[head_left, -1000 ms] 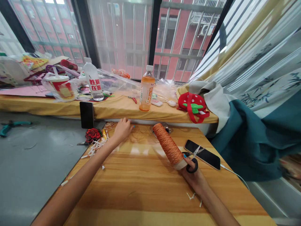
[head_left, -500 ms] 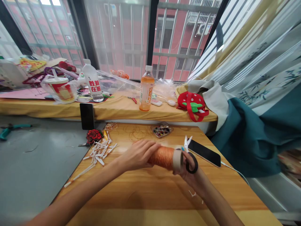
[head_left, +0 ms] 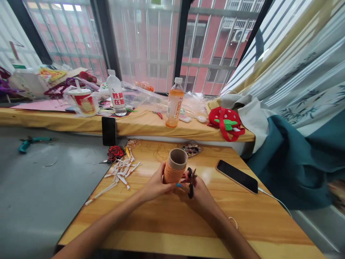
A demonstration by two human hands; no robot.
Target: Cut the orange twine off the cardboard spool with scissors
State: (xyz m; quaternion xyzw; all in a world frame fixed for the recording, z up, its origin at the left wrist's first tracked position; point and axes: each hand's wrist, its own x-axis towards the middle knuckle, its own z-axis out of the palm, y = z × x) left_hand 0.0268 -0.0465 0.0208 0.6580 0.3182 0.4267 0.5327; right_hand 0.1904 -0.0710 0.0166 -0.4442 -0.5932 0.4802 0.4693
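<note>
An orange spool of thread [head_left: 174, 173] wound on a cardboard tube stands nearly upright above the wooden table, its hollow end tilted toward me. My left hand [head_left: 157, 184] wraps around its left side, thumb across the front. Black-handled scissors [head_left: 192, 182] hang on my right hand [head_left: 194, 192], which is closed around them. The fingers of that hand also touch the lower right of the spool; some are hidden behind it. A blue nail shows at the spool's base.
White paper strips [head_left: 122, 172] and a red rose patch [head_left: 115, 153] lie at the left. A bead box [head_left: 191, 148] sits behind the spool, and a phone [head_left: 237, 176] with a cable lies right. Bottles, including an orange drink [head_left: 174, 104], stand on the cloth-covered ledge [head_left: 145, 126].
The spool has turned from lying sideways to nearly upright and moved slightly left. My right hand has come in left with the scissors, whose blades no longer point upward. The view has shifted slightly.
</note>
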